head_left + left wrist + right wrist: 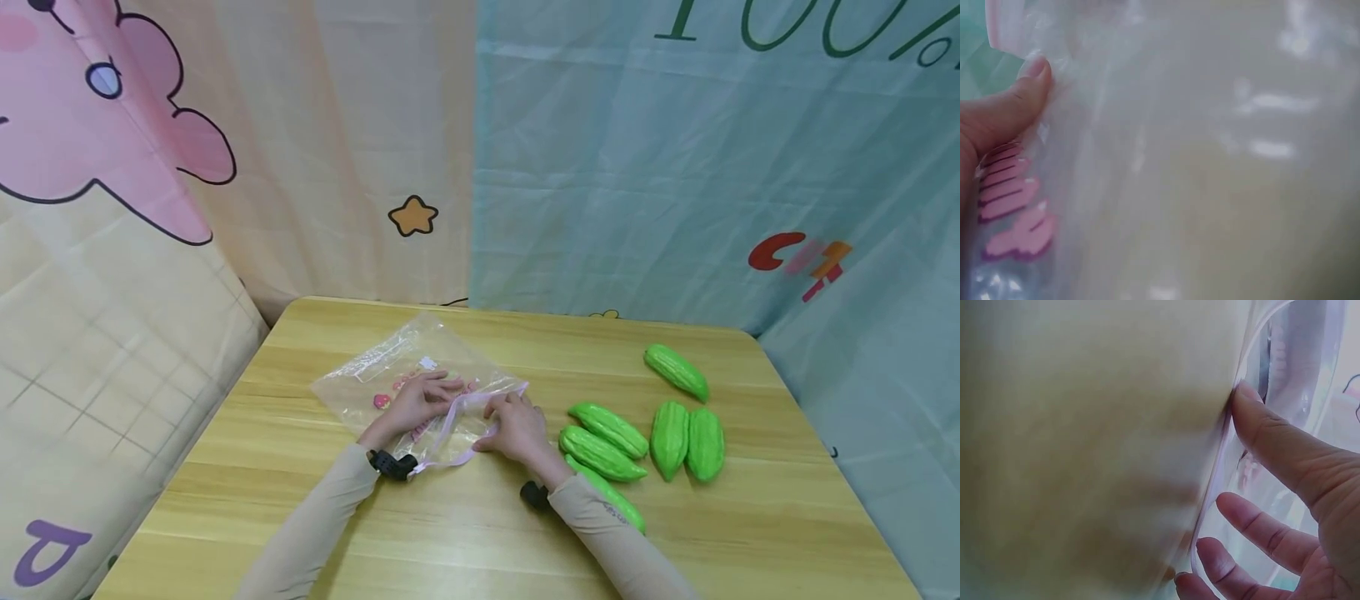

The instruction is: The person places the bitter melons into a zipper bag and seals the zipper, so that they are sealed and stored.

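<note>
A clear zip-top plastic bag (408,346) with pink print and a lilac rim lies on the table, its mouth held apart toward the right. My left hand (422,402) holds the bag's upper layer near the mouth; its thumb (1029,84) lies against the film in the left wrist view, other fingers hidden there. My right hand (517,429) is at the other side of the mouth. In the right wrist view its thumb (1272,428) and fingers (1260,528) are spread apart, fingertips along the lilac rim (1216,469).
Several green bitter melons lie to the right of the bag: a slanted group (600,454) beside my right wrist, an upright pair (670,442), and a single one (677,371) farther back. The wooden table (450,550) ends at printed curtains (600,167) behind.
</note>
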`<action>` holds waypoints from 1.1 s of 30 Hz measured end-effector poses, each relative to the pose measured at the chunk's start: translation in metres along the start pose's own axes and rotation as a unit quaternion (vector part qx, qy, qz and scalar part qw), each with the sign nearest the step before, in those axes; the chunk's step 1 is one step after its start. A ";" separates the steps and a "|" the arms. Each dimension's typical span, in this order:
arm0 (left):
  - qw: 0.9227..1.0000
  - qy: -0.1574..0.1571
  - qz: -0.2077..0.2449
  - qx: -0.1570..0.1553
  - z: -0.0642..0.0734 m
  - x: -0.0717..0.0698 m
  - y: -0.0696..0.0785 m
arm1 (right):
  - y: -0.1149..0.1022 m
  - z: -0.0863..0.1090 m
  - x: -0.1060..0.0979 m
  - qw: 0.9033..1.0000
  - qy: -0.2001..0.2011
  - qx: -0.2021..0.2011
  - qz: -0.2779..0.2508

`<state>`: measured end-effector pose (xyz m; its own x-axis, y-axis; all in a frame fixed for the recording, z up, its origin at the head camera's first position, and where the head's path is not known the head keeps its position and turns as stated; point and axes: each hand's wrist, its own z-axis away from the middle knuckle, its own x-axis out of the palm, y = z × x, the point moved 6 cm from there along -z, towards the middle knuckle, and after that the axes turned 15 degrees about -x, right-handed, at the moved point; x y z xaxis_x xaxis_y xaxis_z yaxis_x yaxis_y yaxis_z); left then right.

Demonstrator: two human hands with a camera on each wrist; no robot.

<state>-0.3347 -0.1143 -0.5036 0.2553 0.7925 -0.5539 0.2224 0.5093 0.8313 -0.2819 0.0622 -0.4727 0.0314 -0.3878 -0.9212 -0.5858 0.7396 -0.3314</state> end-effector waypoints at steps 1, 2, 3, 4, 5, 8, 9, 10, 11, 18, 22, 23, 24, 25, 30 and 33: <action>1.000 0.000 0.011 -0.005 0.000 0.000 0.000 | 0.000 0.000 0.000 1.000 0.002 0.000 -0.002; 1.000 -0.001 0.021 -0.011 0.000 -0.001 0.000 | 0.000 0.000 -0.001 1.000 0.004 0.000 -0.003; 0.999 -0.001 0.030 -0.017 0.000 -0.001 0.000 | 0.000 0.001 -0.001 1.000 0.006 0.001 -0.005; 0.999 -0.001 0.036 -0.020 0.000 -0.001 -0.001 | 0.000 0.001 -0.001 1.000 0.008 0.000 -0.004; 0.999 -0.001 0.043 -0.026 0.000 -0.002 -0.001 | 0.000 0.001 -0.002 1.000 0.010 -0.002 -0.004; 0.996 -0.003 0.069 -0.047 0.001 -0.003 -0.003 | 0.000 0.002 -0.002 1.000 0.014 -0.003 -0.002; 0.996 -0.002 0.078 -0.051 0.001 -0.003 -0.003 | 0.000 0.002 -0.002 1.000 0.015 -0.003 -0.004; 0.995 0.000 0.085 -0.055 0.001 -0.004 -0.004 | 0.001 0.003 -0.002 1.000 0.014 -0.001 -0.005; 0.994 0.002 0.097 -0.059 0.002 -0.004 -0.003 | 0.001 0.003 -0.002 1.000 0.014 0.001 -0.007; 0.987 0.024 0.146 -0.066 0.012 -0.016 0.020 | 0.003 0.002 -0.003 1.000 0.007 0.016 -0.014; 0.979 0.014 0.187 -0.084 0.015 -0.018 0.026 | 0.004 0.002 -0.004 1.000 0.009 0.019 -0.017; 0.976 0.012 0.200 -0.089 0.015 -0.018 0.026 | 0.004 0.002 -0.004 1.000 0.010 0.020 -0.018; 0.971 0.010 0.217 -0.097 0.015 -0.017 0.025 | 0.004 0.002 -0.004 1.000 0.011 0.019 -0.019; 0.967 0.008 0.231 -0.105 0.015 -0.017 0.024 | 0.004 0.002 -0.005 1.000 0.012 0.019 -0.019; 0.947 0.009 0.298 -0.118 0.015 -0.016 0.020 | 0.004 0.003 -0.006 1.000 0.018 0.014 -0.015; 0.932 0.009 0.339 -0.128 0.015 -0.016 0.018 | 0.004 0.004 -0.006 1.000 0.022 0.014 -0.012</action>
<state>-0.3206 -0.1226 -0.4806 0.2400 0.9655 0.1014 -0.2159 -0.0488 0.9752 -0.2817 0.0697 -0.4692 0.0087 -0.4293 -0.9031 -0.5627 0.7445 -0.3593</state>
